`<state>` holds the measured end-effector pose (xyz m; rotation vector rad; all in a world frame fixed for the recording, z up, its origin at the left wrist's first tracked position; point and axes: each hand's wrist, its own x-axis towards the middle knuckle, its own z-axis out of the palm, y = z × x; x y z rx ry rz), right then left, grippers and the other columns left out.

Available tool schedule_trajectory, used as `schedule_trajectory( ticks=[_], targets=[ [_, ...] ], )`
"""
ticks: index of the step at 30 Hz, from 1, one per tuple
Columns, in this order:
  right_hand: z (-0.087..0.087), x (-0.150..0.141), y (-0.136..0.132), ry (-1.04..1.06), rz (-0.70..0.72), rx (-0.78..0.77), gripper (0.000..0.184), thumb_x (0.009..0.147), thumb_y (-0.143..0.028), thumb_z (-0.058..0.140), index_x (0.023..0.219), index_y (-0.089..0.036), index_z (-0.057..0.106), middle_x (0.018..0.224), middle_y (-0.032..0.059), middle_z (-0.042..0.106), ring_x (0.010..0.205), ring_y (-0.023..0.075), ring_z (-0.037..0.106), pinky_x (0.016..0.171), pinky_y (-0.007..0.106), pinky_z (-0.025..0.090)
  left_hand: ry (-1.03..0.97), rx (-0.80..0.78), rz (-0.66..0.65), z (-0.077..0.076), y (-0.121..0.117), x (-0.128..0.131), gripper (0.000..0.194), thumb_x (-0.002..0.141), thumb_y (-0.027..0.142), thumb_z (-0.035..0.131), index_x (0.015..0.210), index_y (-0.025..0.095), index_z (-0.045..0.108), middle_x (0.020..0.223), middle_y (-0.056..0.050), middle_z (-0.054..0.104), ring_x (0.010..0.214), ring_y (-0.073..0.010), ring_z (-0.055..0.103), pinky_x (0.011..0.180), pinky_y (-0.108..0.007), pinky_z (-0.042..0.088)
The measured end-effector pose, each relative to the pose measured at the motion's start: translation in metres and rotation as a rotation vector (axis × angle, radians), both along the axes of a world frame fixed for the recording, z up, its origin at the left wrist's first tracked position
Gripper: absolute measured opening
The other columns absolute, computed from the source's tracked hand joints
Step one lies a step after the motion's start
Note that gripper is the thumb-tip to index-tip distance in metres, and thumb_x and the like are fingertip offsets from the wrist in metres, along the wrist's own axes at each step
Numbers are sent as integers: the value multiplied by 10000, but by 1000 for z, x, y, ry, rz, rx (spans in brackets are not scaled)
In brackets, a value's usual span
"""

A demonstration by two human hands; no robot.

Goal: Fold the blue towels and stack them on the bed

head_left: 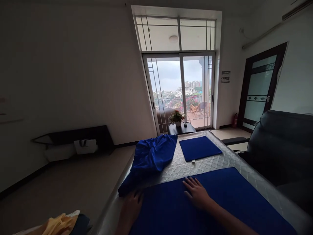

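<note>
Crumpled cloth point(154, 153) — perhaps against left hand point(131, 206)

The large blue cloth point(220, 209) is running past the bottom edge, which is also cutting off the yellow fabric point(57, 225) and both forearms point(226, 218).

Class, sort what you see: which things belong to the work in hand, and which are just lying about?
In the work:
large blue cloth, right hand on it, left hand at its edge
probably the crumpled blue cloth and small flat one

Lying about:
white bag
yellow cloth
potted plant
</note>
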<state>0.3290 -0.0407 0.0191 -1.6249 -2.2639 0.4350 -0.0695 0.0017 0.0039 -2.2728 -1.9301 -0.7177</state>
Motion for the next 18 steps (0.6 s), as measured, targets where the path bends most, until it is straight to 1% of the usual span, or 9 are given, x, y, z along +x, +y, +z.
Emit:
schedule_trajectory(
  ticks=[2,5,7,8,9,11,15,18],
  targets=[
    [-2,61,4,-49,-124,-8,632,1028,-599,303,1585,-312,381,1669,-4,284,1559,235,204,1270,465,138,-14,-10,8,2,0,1,515,969,484,374,1233,236,741,1316,-95,705,1240,-305,641,1123,-479,472],
    [-11,157,11,-159,-347,-19,643,1027,-542,297,1576,-230,413,1655,46,325,1547,257,247,1260,475,169,-32,-2,6,5,1,3,490,957,480,383,1190,265,756,1297,-78,714,1241,-306,642,1126,-477,476],
    [-19,208,16,-218,-471,-1,643,1020,-485,296,1576,-183,409,1650,75,341,1541,259,265,1253,478,186,-31,6,8,6,2,5,481,943,489,395,1162,274,764,1280,-72,722,1249,-315,635,1135,-490,468],
    [-24,226,17,-234,-516,10,643,1018,-469,292,1577,-173,406,1650,81,343,1541,257,266,1251,476,194,-30,5,13,6,3,6,480,939,493,397,1160,274,763,1279,-70,722,1249,-316,634,1136,-494,465],
    [-28,240,19,-242,-547,17,643,1017,-462,286,1579,-172,401,1653,80,341,1542,253,263,1249,473,200,-27,2,18,6,3,7,482,937,492,397,1162,271,761,1280,-73,722,1244,-315,636,1136,-495,464],
    [-34,253,20,-251,-582,15,646,1020,-467,271,1583,-173,392,1661,71,326,1547,254,250,1251,471,195,-21,-11,32,6,4,8,486,939,486,395,1176,259,753,1290,-79,716,1234,-311,640,1128,-493,467],
    [-35,252,21,-259,-592,-18,675,1032,-487,235,1607,-148,335,1676,62,291,1558,254,209,1265,459,147,4,-32,26,7,4,12,476,954,470,402,1229,253,725,1315,-75,702,1223,-297,641,1094,-474,489],
    [-34,252,21,-265,-588,-22,688,1037,-489,223,1617,-126,299,1680,63,279,1562,248,189,1269,450,128,48,-40,18,10,2,15,487,972,466,384,1261,240,705,1312,-88,697,1227,-297,631,1100,-477,474]
  ],
)
